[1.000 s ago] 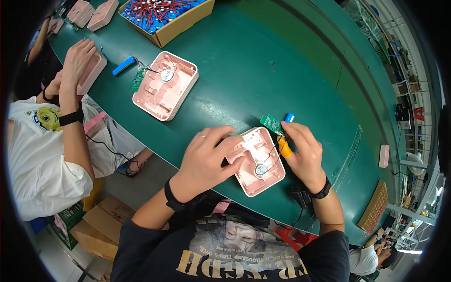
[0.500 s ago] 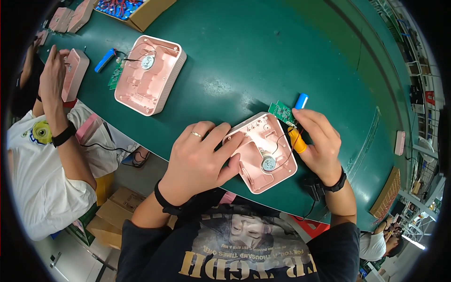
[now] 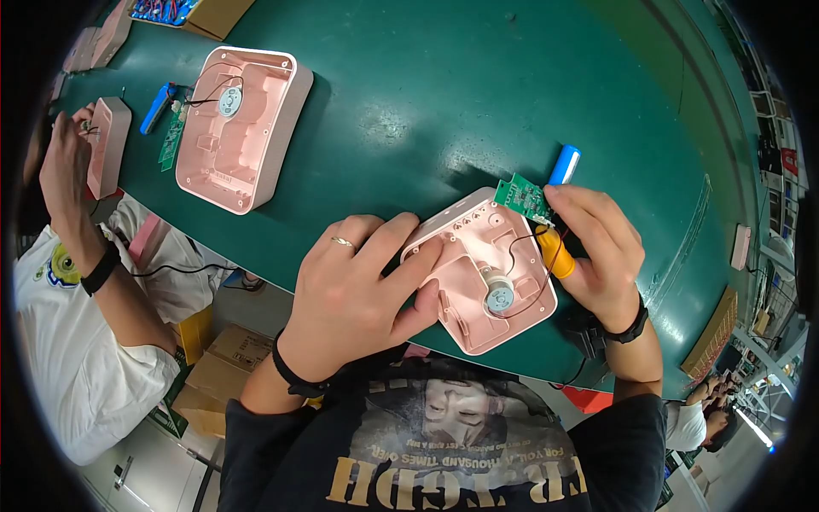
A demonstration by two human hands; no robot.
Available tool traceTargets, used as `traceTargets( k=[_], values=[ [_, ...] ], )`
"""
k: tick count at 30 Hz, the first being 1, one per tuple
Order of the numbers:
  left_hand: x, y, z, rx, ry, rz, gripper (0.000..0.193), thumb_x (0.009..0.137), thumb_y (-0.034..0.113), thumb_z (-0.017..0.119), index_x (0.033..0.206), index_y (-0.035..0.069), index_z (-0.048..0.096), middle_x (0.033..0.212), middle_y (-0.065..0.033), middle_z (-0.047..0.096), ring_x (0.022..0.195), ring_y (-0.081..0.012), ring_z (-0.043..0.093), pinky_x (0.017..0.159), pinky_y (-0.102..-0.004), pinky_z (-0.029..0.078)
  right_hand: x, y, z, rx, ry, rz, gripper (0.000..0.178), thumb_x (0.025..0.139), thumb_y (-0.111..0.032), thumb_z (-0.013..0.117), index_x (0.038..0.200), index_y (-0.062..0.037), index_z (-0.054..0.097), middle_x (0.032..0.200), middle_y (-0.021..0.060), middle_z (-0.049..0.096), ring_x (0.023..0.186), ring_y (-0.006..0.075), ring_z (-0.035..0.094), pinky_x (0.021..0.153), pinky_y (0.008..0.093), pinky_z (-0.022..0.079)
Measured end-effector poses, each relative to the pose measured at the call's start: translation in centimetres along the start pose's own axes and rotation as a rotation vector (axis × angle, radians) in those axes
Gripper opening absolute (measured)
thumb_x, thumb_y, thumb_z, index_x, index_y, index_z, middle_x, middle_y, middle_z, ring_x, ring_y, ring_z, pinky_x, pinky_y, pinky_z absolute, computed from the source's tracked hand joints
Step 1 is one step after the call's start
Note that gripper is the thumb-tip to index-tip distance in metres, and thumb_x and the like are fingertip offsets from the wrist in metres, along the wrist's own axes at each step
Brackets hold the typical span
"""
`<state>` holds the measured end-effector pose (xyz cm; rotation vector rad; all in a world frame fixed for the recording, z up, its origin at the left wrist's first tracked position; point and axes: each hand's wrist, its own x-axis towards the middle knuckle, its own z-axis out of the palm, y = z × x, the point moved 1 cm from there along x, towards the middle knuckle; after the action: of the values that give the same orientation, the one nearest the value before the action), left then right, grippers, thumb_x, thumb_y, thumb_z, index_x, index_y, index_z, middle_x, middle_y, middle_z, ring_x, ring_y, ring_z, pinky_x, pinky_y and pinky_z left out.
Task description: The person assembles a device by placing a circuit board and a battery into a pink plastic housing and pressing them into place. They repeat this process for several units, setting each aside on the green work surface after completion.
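Observation:
A pink plastic housing lies open side up before me, with a round silver speaker and thin wires inside. My left hand is closed on its left wall, fingers over the rim and thumb reaching inside. At its far right corner my right hand pinches a small green circuit board. A yellow finger cot covers the right thumb, and wires run from the board to the speaker. Just beyond the right fingertips lies a blue cylindrical battery; any link to the board is hidden.
A second pink housing stands at left beside a blue battery and green board. Further left, a co-worker's hand is at another pink shell. A cardboard box holds batteries. A black device sits by my right wrist.
The view has shifted, so the second housing appears further left and up. My hands, the near housing and the board appear slightly further right. Both hands keep their hold.

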<state>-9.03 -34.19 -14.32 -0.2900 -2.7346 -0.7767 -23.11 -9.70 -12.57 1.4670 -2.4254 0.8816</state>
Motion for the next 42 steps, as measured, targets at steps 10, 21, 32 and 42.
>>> traceTargets(
  k=[10, 21, 32, 42],
  values=[
    [0.7, 0.2, 0.6, -0.262, 0.149, -0.188, 0.046, 0.078, 0.015, 0.085, 0.122, 0.008, 0.073, 0.117, -0.0111, 0.073, 0.103, -0.0334, 0.066, 0.091, -0.0427, 0.052, 0.4, -0.4, -1.4, 0.043, -0.036, -0.031, 0.040, 0.082, -0.006, 0.088, 0.120, 0.0006, 0.075, 0.116, 0.0171, 0.076, 0.100, 0.0330, 0.076, 0.085, 0.0394, 0.063],
    [1.0, 0.0, 1.4, -0.383, 0.150, -0.139, 0.038, 0.082, 0.011, 0.085, 0.117, 0.006, 0.071, 0.113, -0.0100, 0.075, 0.105, -0.0311, 0.070, 0.092, -0.0424, 0.052, 4.6, -3.4, -2.3, -0.041, -0.362, -0.189, 0.035, 0.077, -0.006, 0.086, 0.110, -0.0010, 0.076, 0.118, 0.0120, 0.069, 0.107, 0.0326, 0.070, 0.090, 0.0429, 0.060],
    [1.1, 0.2, 1.7, -0.309, 0.240, -0.035, 0.034, 0.081, 0.010, 0.087, 0.111, 0.007, 0.072, 0.112, -0.0098, 0.077, 0.094, -0.0304, 0.074, 0.086, -0.0405, 0.059, 4.4, -5.1, -1.8, -0.152, -0.393, -0.141, 0.022, 0.075, -0.006, 0.080, 0.096, -0.0007, 0.077, 0.107, 0.0110, 0.064, 0.108, 0.0298, 0.062, 0.092, 0.0415, 0.052],
    [0.9, 0.7, 1.7, -0.157, 0.218, 0.041, 0.015, 0.084, 0.009, 0.084, 0.098, 0.008, 0.080, 0.114, -0.0070, 0.074, 0.086, -0.0269, 0.071, 0.076, -0.0375, 0.060, 4.2, -5.6, -0.8, -0.339, -0.420, -0.139, 0.010, 0.081, -0.010, 0.070, 0.087, -0.0031, 0.075, 0.095, 0.0077, 0.060, 0.096, 0.0265, 0.058, 0.085, 0.0383, 0.048]
  ],
)
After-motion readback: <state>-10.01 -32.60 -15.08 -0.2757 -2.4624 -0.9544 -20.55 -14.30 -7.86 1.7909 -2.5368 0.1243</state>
